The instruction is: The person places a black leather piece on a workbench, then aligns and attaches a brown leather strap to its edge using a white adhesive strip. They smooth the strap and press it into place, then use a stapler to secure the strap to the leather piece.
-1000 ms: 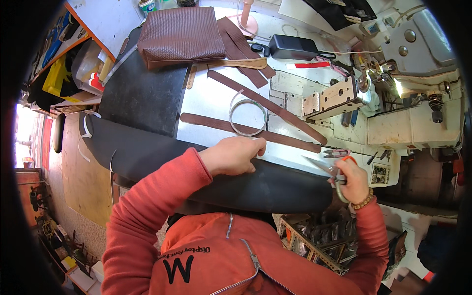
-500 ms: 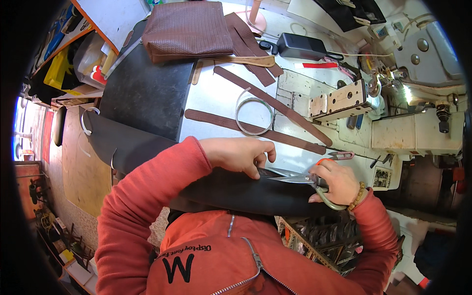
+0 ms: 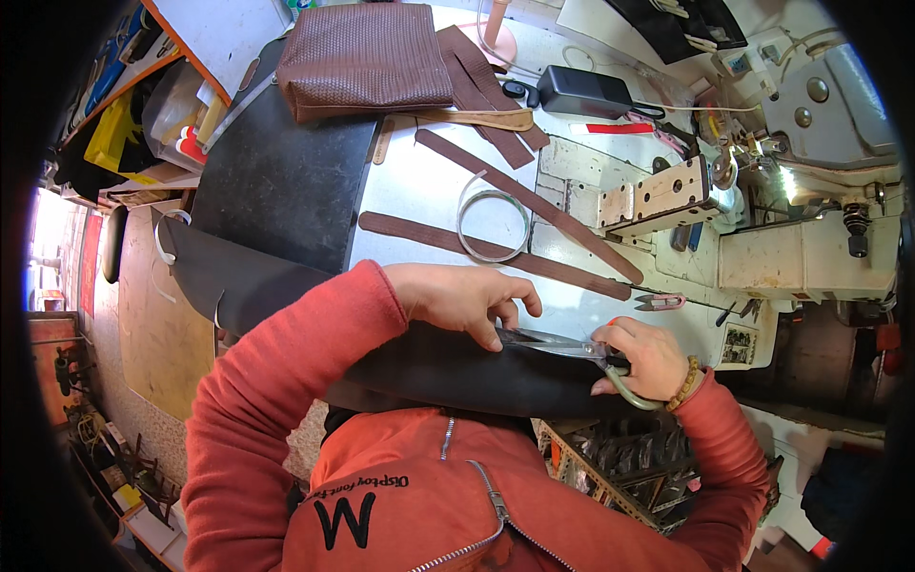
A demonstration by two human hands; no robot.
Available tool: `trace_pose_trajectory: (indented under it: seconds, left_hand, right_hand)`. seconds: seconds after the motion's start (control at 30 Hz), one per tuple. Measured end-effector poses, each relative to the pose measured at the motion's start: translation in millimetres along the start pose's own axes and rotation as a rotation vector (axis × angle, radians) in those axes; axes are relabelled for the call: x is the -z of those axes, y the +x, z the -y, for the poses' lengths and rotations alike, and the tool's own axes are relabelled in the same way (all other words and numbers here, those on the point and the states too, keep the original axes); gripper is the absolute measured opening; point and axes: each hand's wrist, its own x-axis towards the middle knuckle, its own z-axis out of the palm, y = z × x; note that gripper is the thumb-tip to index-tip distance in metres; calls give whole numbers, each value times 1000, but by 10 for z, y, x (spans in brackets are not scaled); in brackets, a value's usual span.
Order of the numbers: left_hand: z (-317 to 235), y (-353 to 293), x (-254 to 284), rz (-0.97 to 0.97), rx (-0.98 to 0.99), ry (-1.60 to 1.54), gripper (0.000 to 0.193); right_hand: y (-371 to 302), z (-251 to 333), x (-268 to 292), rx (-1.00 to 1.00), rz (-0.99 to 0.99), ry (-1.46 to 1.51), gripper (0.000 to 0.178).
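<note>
A long black sheet of leather-like material (image 3: 448,372) lies across my lap and along the table's near edge. My left hand (image 3: 462,297) holds its upper edge, the thumb on the near side and the other fingers bent beyond it. In my right hand (image 3: 648,355) is a pair of scissors (image 3: 562,348), gripped by its handles. The blades point left along the sheet's edge, their tips close to my left thumb. A small strip of the sheet appears to lie between the blades, though the exact contact is hard to see.
Two brown strips (image 3: 496,255) and a coil of pale tape (image 3: 524,229) lie on the white table beyond my hands. Farther back is a brown woven bag (image 3: 367,62). A sewing machine (image 3: 667,195) stands right, with thread snips (image 3: 660,302) nearer me.
The scissors' blades have come closer together, and my right hand has shifted slightly left. My left hand stays at the sheet's edge, its fingers slightly more extended.
</note>
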Motion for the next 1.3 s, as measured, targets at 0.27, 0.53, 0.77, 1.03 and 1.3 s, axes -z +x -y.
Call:
trace_pose_trajectory:
  seconds: [0.27, 0.53, 0.77, 1.03, 1.3]
  left_hand:
    - [114, 80, 27, 153, -7, -200, 65]
    - [103, 90, 21, 165, 8, -199, 64]
    - [87, 82, 4, 169, 6, -195, 61]
    - [79, 71, -5, 174, -3, -206, 58]
    - [85, 85, -12, 165, -8, -171, 55]
  right_hand:
    - [14, 46, 0, 5, 20, -1, 60]
    - [-1, 20, -11, 9, 42, 37, 59]
    - [-23, -26, -68, 23, 50, 93, 58]
    - [-46, -45, -94, 25, 59, 103, 57]
    - [-52, -48, -96, 18, 69, 132, 57]
